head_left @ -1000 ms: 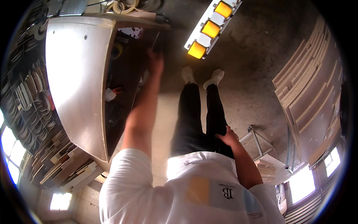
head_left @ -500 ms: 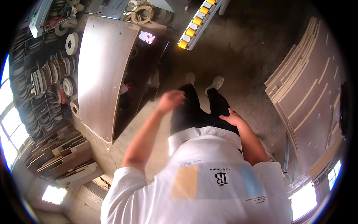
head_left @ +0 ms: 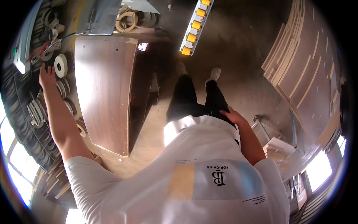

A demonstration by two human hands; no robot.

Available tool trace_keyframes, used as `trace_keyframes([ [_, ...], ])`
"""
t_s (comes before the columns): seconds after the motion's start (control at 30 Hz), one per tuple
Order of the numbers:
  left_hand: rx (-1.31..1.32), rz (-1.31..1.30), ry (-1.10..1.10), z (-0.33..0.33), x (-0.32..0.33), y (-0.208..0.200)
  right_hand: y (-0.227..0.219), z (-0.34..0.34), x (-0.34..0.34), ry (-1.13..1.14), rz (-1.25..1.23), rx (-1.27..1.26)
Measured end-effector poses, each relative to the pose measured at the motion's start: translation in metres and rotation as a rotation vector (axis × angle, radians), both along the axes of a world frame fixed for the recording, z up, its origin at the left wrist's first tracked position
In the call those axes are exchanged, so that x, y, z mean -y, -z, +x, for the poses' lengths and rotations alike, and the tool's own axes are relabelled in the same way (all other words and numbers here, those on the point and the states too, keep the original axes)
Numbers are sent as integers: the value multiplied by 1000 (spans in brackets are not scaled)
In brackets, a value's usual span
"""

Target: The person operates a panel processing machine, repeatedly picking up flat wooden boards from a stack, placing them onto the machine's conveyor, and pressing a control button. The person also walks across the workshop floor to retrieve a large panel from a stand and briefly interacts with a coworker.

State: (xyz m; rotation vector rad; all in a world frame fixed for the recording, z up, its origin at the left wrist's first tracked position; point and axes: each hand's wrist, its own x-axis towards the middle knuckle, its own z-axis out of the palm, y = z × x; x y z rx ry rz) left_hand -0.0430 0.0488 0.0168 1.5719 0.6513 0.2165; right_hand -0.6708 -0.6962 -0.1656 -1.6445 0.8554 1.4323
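Observation:
My left hand [head_left: 47,77] reaches far out to the left with its fingers apart, holding nothing. In the picture it lies close to a white roll of edge banding [head_left: 60,66] and other banding rolls [head_left: 37,112] on a rack; I cannot tell whether it touches any. My right hand [head_left: 234,116] rests against the thigh of my black trousers [head_left: 210,108]. Its thumb is spread from the fingers, and nothing shows in it. Between my legs and the rolls stands a brown wood-grain panel-topped bench [head_left: 104,93].
A phone [head_left: 143,46] with a lit screen lies beside the bench's far end. Ahead runs a roller rail [head_left: 195,25] with yellow rollers. Stacked boards [head_left: 302,78] stand at the right, a metal-framed stand [head_left: 263,127] near them. A grey machine [head_left: 95,18] is at the far left.
My left hand has swung from in front of my thigh out to the left, across the bench toward the rolls. My right hand stays at my thigh. The view has shifted slightly.

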Motion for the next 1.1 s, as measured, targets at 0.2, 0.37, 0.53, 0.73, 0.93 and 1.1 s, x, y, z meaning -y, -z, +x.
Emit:
trace_keyframes([
  [0.2,-57,26,204,92,-42,20,-2,5,-43,83,-66,4],
  [0.37,-81,109,177,103,-19,13,-4,15,-58,63,-79,1],
  [0.53,-69,-45,29,77,25,2,2,6,-67,139,-81,-4],
  [0.73,-59,-201,322,130,-94,3,16,-18,-63,188,-76,6],
  [0.93,83,57,312,107,-53,19,1,-3,-68,171,-118,-3],
  [1.1,216,208,-20,62,-18,7,2,1,-65,106,-127,27],
])
